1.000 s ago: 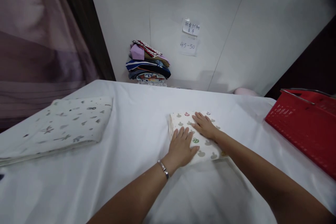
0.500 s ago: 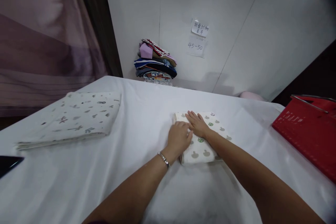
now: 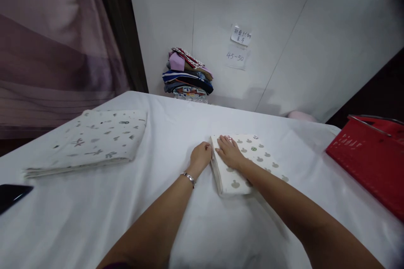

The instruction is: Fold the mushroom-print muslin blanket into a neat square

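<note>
A white folded cloth (image 3: 259,160) printed with grey mushroom-like shapes and a few green and red ones lies on the table, right of the middle. My right hand (image 3: 231,153) rests flat on its upper left part, fingers stretched out. At the cloth's left folded edge is my left hand (image 3: 201,156), fingers curled in a pinch on that edge; the fingertips are partly hidden. A bracelet (image 3: 189,178) circles my left wrist.
Another folded white printed cloth (image 3: 94,141) lies on the left of the white-covered table (image 3: 170,134). A dark phone-like object (image 3: 12,195) sits at the left edge, a red basket (image 3: 369,155) at the right. Behind stands a pile of folded fabrics (image 3: 188,75) by the wall.
My left hand has moved left, off the cloth's top to its left edge, and its fingers have curled. My right hand has slid slightly left and toward me, still flat.
</note>
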### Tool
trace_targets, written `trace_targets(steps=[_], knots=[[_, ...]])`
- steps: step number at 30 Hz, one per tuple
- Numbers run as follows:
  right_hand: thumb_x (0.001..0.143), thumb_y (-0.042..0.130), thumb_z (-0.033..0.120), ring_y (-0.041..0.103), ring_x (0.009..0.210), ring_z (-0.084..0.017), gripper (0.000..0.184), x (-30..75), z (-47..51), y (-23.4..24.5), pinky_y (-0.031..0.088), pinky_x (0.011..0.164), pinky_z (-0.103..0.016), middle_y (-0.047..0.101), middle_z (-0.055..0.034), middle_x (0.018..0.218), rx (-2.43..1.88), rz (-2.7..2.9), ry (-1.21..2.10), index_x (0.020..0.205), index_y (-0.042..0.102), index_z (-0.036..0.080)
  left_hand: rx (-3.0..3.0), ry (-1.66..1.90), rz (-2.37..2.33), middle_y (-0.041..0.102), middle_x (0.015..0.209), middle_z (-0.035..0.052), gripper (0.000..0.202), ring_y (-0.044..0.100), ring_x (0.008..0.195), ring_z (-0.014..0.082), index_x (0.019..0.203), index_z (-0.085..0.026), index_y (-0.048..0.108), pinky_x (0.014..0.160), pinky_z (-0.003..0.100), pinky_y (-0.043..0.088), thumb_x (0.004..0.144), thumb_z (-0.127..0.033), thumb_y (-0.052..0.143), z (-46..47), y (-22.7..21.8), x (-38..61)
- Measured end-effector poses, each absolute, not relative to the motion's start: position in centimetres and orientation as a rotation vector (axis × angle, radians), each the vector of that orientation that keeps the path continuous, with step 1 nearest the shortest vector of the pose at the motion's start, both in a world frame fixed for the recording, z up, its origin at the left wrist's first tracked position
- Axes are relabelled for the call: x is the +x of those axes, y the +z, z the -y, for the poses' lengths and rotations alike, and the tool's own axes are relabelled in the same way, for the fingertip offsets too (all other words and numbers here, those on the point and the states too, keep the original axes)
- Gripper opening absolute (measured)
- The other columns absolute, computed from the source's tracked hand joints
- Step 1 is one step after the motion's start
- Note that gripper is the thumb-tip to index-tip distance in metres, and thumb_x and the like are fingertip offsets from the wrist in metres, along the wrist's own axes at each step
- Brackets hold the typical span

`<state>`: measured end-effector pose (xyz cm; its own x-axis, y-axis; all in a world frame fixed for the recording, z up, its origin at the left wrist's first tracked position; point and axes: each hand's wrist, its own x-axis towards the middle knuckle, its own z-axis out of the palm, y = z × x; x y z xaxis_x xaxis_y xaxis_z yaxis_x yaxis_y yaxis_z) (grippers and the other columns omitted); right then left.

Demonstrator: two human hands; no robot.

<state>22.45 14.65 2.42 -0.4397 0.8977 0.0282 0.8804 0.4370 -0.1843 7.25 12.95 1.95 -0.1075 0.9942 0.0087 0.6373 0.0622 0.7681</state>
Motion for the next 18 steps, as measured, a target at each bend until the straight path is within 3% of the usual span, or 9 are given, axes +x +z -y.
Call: trace_targets(steps=[7,13,18], knots=[[0.095,0.024,0.039,0.013,0.139,-0.025,0.052,22.3,-14.2,2.7,0.011,0.109,-0.051,0.020,-0.0116,0.151,-1.572,2.540,0.280,0.142,0.030,0.017,1.574,0.824,-1.767,0.069,0.100,0.0089,0.038,0.064,0.089,0.0196,0.111,-0.015,0.058,0.078,0.028,0.044,0.084,-0.039,0.047,-13.3,2.0,7.4],[0.092,0.031,0.029,0.014,0.139,-0.024,0.053,21.0,-12.2,3.6,0.012,0.110,-0.051,0.021,-0.0134,0.150,-1.501,2.513,0.493,0.142,0.028,0.013,1.525,0.808,-1.764,0.068,0.103,0.0114,0.041,0.064,0.092,0.0203,0.118,-0.012,0.053,0.077,0.028,0.046,0.084,-0.034,0.048,-13.7,2.2,7.2],[0.089,0.040,0.031,0.021,0.138,-0.021,0.059,22.4,-10.2,4.4,0.018,0.112,-0.043,0.025,-0.0093,0.149,-1.400,2.411,0.736,0.144,0.028,0.015,1.518,0.799,-1.734,0.067,0.103,0.0125,0.046,0.065,0.089,0.0201,0.120,-0.010,0.050,0.075,0.028,0.046,0.084,-0.038,0.047,-13.7,2.3,7.1]])
